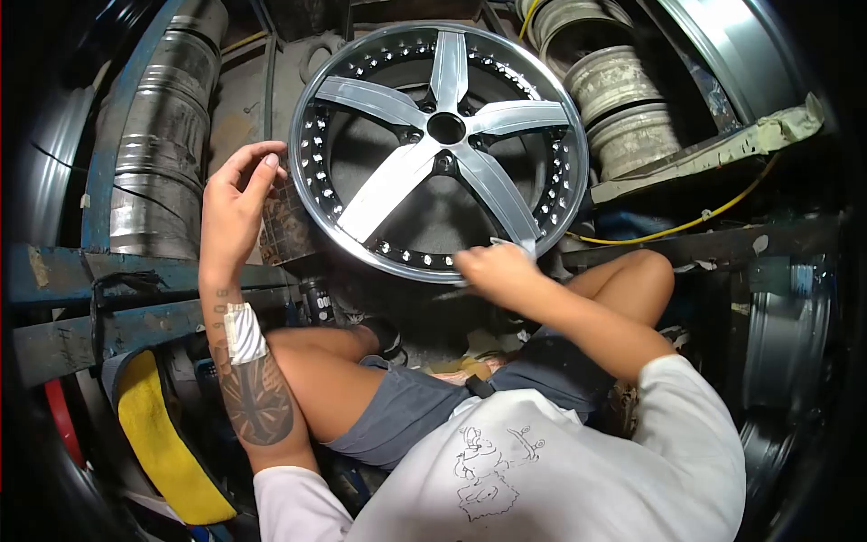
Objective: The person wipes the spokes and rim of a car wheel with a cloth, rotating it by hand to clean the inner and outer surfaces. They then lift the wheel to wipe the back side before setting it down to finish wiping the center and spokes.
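Wheel (448, 151): where, and how many spokes (388, 192)?
— One, far centre, five spokes. Your left hand (237, 203), loosely spread, is beside its left edge; your right hand (501, 271) curls at the near edge, pinching what, I cannot tell.

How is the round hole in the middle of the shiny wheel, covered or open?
Open: the centre hole of the wheel has no cap on it, just a round gap where the spokes meet.

Tattooed digits (220, 308), apparently including 0 (remainder uncertain), mark the left forearm (237, 291); white characters on a black can (318, 303) remain illegible.
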The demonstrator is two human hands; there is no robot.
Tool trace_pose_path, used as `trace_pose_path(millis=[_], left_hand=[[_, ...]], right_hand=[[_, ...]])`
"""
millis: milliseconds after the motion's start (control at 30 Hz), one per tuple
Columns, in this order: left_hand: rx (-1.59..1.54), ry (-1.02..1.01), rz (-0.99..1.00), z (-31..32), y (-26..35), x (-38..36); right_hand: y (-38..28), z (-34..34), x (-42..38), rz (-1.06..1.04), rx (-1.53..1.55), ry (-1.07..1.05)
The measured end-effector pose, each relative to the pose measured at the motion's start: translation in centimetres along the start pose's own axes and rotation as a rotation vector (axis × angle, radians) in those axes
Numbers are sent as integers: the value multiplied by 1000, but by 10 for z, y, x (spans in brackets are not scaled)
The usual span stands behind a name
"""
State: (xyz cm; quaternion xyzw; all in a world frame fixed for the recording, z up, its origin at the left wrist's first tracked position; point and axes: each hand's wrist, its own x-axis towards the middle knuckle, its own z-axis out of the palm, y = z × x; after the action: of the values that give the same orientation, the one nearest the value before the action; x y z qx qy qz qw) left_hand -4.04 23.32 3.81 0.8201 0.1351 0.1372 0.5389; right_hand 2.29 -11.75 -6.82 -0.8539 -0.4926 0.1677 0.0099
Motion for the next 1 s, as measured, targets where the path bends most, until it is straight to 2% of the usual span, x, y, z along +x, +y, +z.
trace_pose_path(millis=[33,67,133,200,267,333,400,467,567,600,667,733,800,867,900,967,1000], left_hand=[[-50,7,16,4,-1,3],[-102,23,31,10,-2,6],[-91,-21,20,17,4,9],[-122,-61,-16,21,5,12],[-74,-47,9,14,2,10],[-73,-34,-10,2,-1,1],[-101,14,-54,-9,-2,-5],[-93,53,-84,-11,-4,-3],[-106,27,-15,12,10,4],[-122,6,6,20,16,5],[-121,-44,35,26,21,5],[-103,-60,37,25,18,4],[-86,-38,26,12,9,-1],[-84,-38,7,-4,-3,-6],[-42,-41,-41,-9,-3,-6],[-23,-17,-41,-3,-2,-2],[-17,4,-39,1,0,1]], right_hand=[[-25,-2,22,-35,86,-1],[-50,14,46,-98,15,171],[-81,6,92,-59,188,265],[-84,9,86,2,262,362],[-57,10,42,-16,249,344],[-13,6,-2,35,186,199],[10,-2,-19,16,170,192],[-13,4,3,29,286,179],[-74,19,71,134,499,392],[-89,4,81,175,599,390],[-86,2,74,218,584,340],[-53,-2,27,91,494,354],[10,5,-17,42,304,242],[33,2,-25,-7,261,199],[19,-1,-15,1,232,171],[-29,-4,21,85,371,163],[-51,4,43,75,434,272]])
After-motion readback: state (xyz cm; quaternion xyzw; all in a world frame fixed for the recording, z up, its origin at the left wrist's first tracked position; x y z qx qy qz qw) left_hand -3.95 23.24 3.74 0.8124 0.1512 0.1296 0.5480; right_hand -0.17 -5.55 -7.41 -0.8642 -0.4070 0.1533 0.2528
